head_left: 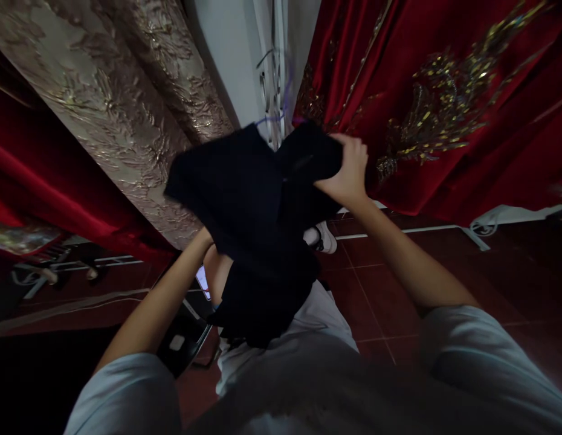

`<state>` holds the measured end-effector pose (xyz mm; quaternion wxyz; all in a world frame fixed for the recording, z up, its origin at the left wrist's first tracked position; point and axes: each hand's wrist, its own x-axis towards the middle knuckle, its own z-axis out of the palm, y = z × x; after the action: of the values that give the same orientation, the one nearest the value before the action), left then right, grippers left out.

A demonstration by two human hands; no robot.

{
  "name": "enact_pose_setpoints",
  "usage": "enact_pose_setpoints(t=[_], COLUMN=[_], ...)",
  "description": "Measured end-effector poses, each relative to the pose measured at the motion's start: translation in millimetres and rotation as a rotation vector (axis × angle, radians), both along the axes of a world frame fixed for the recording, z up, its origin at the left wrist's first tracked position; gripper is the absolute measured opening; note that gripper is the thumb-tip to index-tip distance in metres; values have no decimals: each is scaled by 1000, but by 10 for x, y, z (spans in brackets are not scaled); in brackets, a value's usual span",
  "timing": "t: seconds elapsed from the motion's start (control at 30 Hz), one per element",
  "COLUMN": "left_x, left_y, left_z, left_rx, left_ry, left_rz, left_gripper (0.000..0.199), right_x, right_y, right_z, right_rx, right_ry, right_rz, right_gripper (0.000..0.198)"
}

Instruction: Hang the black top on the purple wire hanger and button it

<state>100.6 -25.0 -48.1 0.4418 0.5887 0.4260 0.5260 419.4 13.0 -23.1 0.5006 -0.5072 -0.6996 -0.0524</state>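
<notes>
A dark navy, short-sleeved-looking garment (pixel 245 181) hangs in front of me over my lap. A thin purple hanger (pixel 277 119) shows at its neck, with the hook pointing up and blurred. My right hand (pixel 348 169) is closed on the garment's right shoulder, thumb in front and fingers curled over the edge. On the other side my left hand (pixel 207 237) goes in under the garment's lower left edge. Only its wrist area shows; the cloth hides the fingers.
Red satin gowns with gold sequins (pixel 444 115) hang at right, and an embossed beige-gold cloth (pixel 113 103) at left. White rack legs (pixel 475 238) stand on the red tiled floor (pixel 376 290). A lit phone screen (pixel 202 283) and a dark chair-like surface (pixel 184 338) lie at lower left.
</notes>
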Motion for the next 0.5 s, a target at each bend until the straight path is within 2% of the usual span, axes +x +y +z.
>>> enact_pose_setpoints(t=[0.07, 0.13, 0.23, 0.3, 0.37, 0.5], left_x=[-7, 54, 187, 249, 272, 258], left_y=[16, 61, 119, 126, 123, 162], left_z=[-175, -299, -383, -397, -401, -383], left_rx=[2, 13, 136, 187, 157, 85], left_ry=[-104, -185, -145, -134, -144, -153], left_rz=[67, 93, 104, 171, 229, 225], left_gripper=[61, 74, 64, 56, 53, 56], right_x=[69, 58, -12, -12, 41, 151], right_y=[75, 116, 82, 34, 11, 68], right_z=[188, 380, 566, 593, 569, 540], right_rx=[-45, -91, -125, -128, -146, -197], right_ry=[48, 38, -34, -44, -24, -20], right_rz=[-86, -91, -130, -185, -210, -176], right_gripper=[79, 75, 81, 83, 82, 82])
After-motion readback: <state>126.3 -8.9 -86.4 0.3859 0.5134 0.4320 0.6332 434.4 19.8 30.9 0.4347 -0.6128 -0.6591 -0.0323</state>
